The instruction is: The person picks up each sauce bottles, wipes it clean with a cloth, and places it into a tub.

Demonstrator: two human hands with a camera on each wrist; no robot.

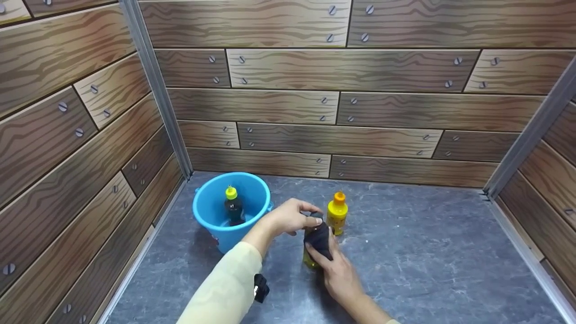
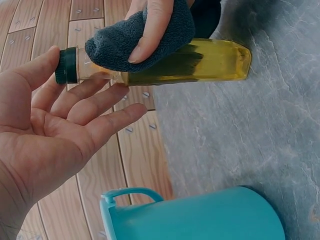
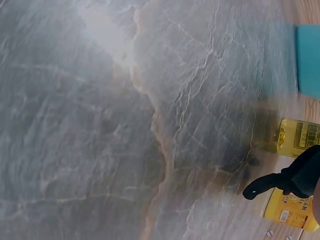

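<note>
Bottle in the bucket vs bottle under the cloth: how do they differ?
The bottle in the blue bucket holds dark liquid and has a yellow cap; the bottle under the dark cloth holds clear yellow liquid and has a dark green cap. The first stands untouched inside the bucket; the second is on the grey table, right hand pressing cloth on it, left hand at its cap. Both stand upright.

The head view looks forward and down from above the round blue plastic bucket (image 1: 231,204), taking in the wood-print walls behind it. The left wrist view sits close beside the bucket (image 2: 200,217), facing the wall. The right wrist view looks closely at the grey stone-patterned floor (image 3: 100,125), the bucket (image 3: 310,60) at its edge.
</note>
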